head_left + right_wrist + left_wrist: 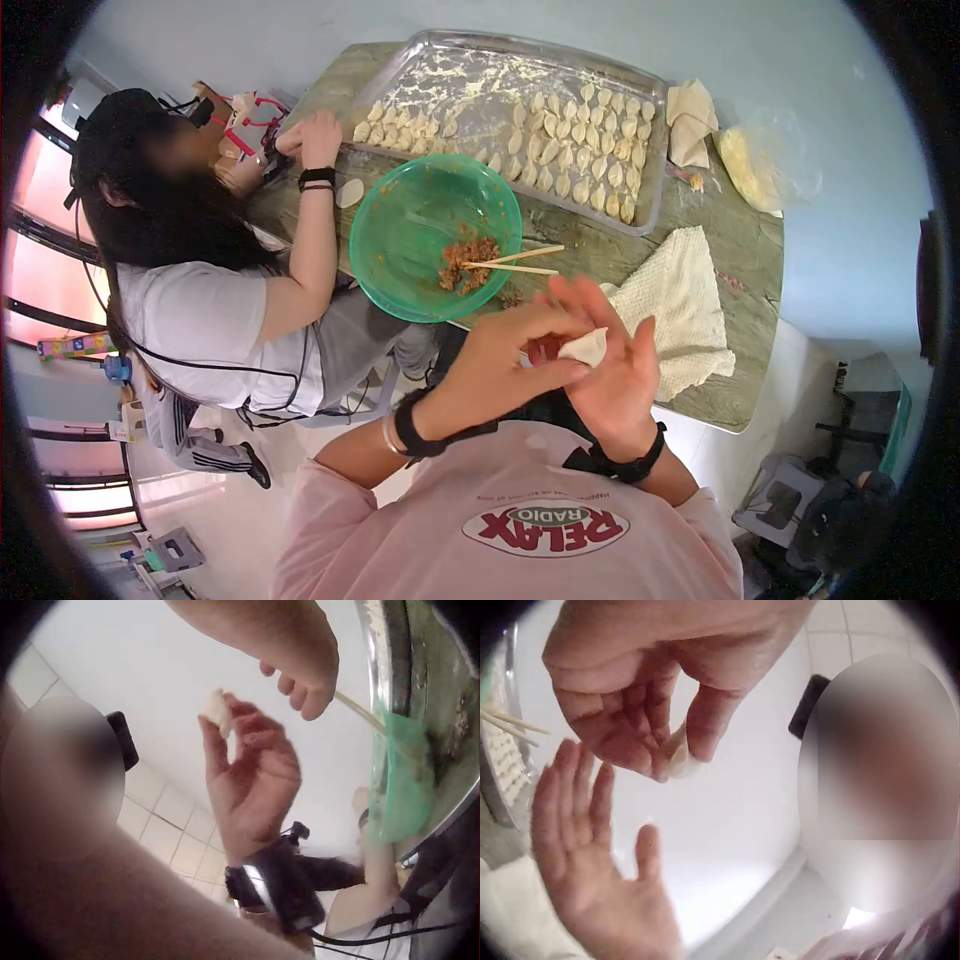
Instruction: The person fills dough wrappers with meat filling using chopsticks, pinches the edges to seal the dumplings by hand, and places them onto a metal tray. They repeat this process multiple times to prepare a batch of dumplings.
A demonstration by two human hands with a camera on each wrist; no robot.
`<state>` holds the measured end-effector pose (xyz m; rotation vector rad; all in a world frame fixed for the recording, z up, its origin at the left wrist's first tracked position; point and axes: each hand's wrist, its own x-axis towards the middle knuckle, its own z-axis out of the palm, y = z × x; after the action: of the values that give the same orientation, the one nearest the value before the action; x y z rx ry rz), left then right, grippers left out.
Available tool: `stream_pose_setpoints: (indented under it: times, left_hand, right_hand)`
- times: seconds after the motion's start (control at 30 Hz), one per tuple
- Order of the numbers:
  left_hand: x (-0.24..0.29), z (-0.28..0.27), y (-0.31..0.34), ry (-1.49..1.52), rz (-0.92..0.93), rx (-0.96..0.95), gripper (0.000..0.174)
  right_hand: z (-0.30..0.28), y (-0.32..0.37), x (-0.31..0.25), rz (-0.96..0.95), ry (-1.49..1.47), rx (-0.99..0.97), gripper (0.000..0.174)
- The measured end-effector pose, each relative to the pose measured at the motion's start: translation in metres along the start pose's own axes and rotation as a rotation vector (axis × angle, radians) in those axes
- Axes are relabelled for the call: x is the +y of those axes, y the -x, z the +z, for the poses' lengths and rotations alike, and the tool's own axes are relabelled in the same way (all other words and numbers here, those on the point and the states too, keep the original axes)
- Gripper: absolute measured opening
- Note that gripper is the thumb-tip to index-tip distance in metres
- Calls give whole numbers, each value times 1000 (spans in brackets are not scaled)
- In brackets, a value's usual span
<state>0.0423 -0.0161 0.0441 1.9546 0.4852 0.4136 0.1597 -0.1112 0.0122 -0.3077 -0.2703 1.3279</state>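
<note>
A small white folded dumpling [585, 347] is pinched between the thumb and fingertips of my left hand [500, 365]. The left wrist view shows the dumpling [681, 759] at the tips of thumb and forefinger. My right hand [618, 390] is held up close beside it, palm showing and fingers extended, with nothing in its grasp. In the left wrist view that right hand [592, 862] stands apart from the dumpling. Beyond both hands is a green bowl [390, 235] with reddish-brown minced filling [462, 262] and a pair of chopsticks [525, 262] resting in it.
A metal tray [470, 75] dusted with flour carries rows of dumplings [585, 140]. A cream cloth [680, 300] lies at the table's right. Behind it are a folded cloth [690, 120] and a plastic bag [755, 165]. A person [200, 290] sits at left, near a round wrapper [350, 193].
</note>
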Motion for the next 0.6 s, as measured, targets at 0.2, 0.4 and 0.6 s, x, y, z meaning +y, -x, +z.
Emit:
stream_pose_setpoints:
  times: [0.2,0.4,0.6]
  left_hand:
    - [45,-54,-35,821,-131,132,26]
    - [47,-121,-129,955,147,69,29]
    - [-44,-143,-209,357,-230,226,26]
  right_hand:
    - [-43,22,-18,-58,-11,36,62]
    - [-70,50,-36,-137,-65,221,53]
    - [-84,64,-48,-173,-34,415,50]
